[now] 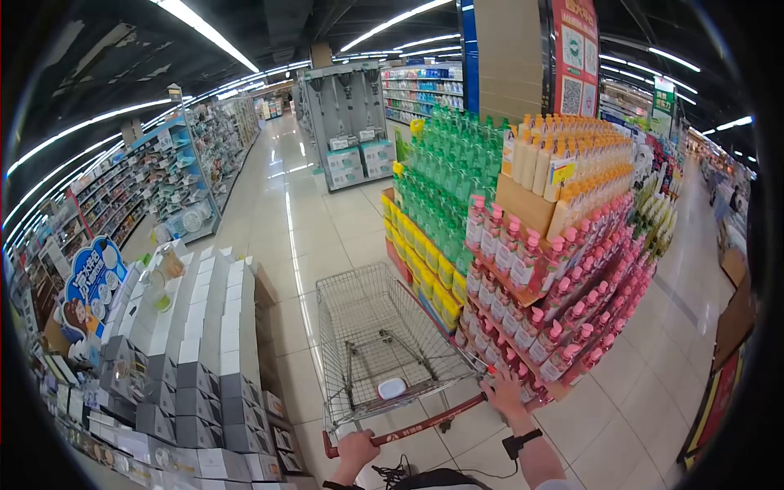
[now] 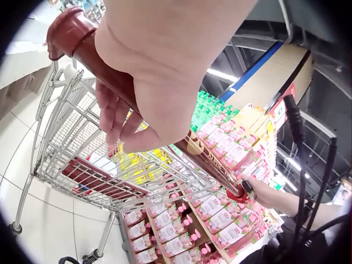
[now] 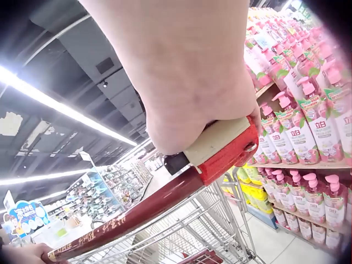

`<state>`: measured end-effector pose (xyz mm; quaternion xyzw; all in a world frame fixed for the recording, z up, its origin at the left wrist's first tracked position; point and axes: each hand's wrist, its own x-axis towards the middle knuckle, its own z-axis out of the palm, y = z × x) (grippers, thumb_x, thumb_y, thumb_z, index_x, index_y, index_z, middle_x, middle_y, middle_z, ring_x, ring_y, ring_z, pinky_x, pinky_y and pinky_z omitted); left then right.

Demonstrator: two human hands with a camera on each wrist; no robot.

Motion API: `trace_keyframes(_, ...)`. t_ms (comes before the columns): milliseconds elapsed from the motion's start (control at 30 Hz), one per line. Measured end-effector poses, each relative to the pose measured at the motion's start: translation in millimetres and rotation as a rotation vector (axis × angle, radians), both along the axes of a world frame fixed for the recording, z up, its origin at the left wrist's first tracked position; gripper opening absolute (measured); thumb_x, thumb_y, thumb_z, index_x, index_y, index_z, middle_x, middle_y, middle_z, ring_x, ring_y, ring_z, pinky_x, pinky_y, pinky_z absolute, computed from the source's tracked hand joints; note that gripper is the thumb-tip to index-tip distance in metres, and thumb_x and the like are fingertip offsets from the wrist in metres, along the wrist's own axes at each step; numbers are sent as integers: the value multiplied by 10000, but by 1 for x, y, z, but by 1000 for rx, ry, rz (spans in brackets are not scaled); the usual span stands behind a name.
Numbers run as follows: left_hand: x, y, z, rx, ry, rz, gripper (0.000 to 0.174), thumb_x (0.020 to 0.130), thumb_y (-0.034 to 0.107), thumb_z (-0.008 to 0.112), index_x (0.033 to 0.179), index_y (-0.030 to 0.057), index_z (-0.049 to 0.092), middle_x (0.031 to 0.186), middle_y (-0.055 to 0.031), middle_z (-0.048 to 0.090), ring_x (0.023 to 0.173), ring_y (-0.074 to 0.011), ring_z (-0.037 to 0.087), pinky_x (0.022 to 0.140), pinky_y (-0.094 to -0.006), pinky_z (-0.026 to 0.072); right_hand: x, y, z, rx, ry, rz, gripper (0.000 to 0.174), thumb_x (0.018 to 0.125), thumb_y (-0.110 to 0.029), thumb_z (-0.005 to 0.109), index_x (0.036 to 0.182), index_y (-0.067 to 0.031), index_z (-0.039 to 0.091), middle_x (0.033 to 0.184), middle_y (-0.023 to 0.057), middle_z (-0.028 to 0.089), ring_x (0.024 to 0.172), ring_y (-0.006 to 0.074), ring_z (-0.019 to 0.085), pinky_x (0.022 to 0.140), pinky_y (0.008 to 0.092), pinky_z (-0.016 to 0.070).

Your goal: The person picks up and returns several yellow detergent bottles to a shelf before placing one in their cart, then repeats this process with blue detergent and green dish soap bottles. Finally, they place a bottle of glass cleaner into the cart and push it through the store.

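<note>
A wire shopping cart (image 1: 384, 327) with a dark red handle (image 1: 425, 426) stands right before me. My left hand (image 1: 357, 449) grips the handle near its left end; in the left wrist view its fingers (image 2: 113, 113) hang curled over the bar. My right hand (image 1: 508, 394) holds the handle's right end, at a red and beige box (image 3: 228, 151) fixed there. Most of its fingers are hidden behind the hand in the right wrist view. A small white packet-like thing (image 1: 392, 389) lies at the near end of the basket.
Pink pump bottles (image 1: 527, 265) are stacked close along the cart's right side. Beyond them are green bottles (image 1: 457, 163), yellow packs (image 1: 420, 257) and orange-capped bottles (image 1: 572, 147). Stacked white and grey boxes (image 1: 196, 384) line the left. A tiled aisle (image 1: 286, 196) runs ahead past a grey display (image 1: 347, 122).
</note>
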<state>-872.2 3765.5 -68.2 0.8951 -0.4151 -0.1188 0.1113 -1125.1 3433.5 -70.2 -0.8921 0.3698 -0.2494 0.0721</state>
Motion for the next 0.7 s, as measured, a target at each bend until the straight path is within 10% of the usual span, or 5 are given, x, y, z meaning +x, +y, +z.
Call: trace_keyframes(700,-78,82,3,113,-92,12,282,670,383,739,862,177,751,731,-70,703,713,-285,702,656,-422,544,-87,93,-8,106,-63,-60,503,854,-434,674,1169,-45,618,1255,130,560,1139,386,488,972,507,413)
